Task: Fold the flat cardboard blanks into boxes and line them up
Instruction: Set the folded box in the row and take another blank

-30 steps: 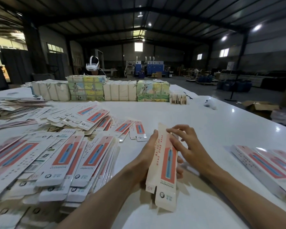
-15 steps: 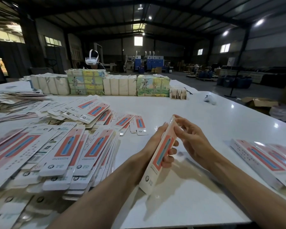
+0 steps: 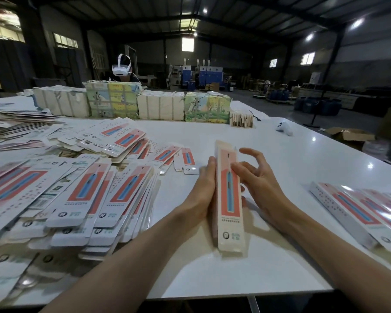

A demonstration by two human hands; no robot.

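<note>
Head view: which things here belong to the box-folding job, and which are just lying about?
Job: box being folded, held in the left hand, right hand touching it; pile of flat blanks; finished boxes at right.
Lying about: bundled packs along the far edge; white controller; open brown carton.

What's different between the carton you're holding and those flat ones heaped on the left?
The held carton has depth, a side wall showing beside its front; the flat blanks are thin sheets. The carton sits alone between the left hand and right hand; the blanks lie overlapped in a loose heap, untouched. Both share the red panel with a blue picture.
</note>
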